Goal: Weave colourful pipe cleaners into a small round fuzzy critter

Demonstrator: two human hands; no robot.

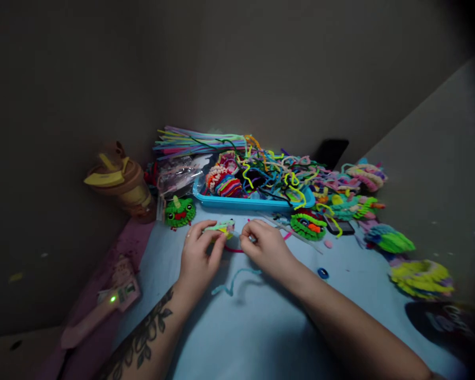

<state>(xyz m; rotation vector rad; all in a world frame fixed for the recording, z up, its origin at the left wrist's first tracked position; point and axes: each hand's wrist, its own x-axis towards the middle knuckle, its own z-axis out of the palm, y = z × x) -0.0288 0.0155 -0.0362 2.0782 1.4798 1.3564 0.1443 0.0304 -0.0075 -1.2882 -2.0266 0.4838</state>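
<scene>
My left hand [201, 254] is closed around a small craft piece of mint-green and yellow pipe cleaner [225, 229]. Just to its right, my right hand [266, 248] has thumb and fingers pinched together. What lies in that pinch is too small to make out. Behind and between the hands runs a pink pipe cleaner [234, 250]. A bent light-blue pipe cleaner [233, 279] lies on the blue cloth below them, its right end close under my right hand. Beyond my left hand sits a green pipe-cleaner face with round eyes [185, 215].
A blue tray [245, 202] at the back overflows with tangled pipe cleaners. Straight pipe cleaners [206, 141] lie behind it. A brown cup [130, 190] and a pink glue gun [103, 314] with a lit green light are left. Fuzzy rings [421, 278] and a blue button [323, 273] lie right.
</scene>
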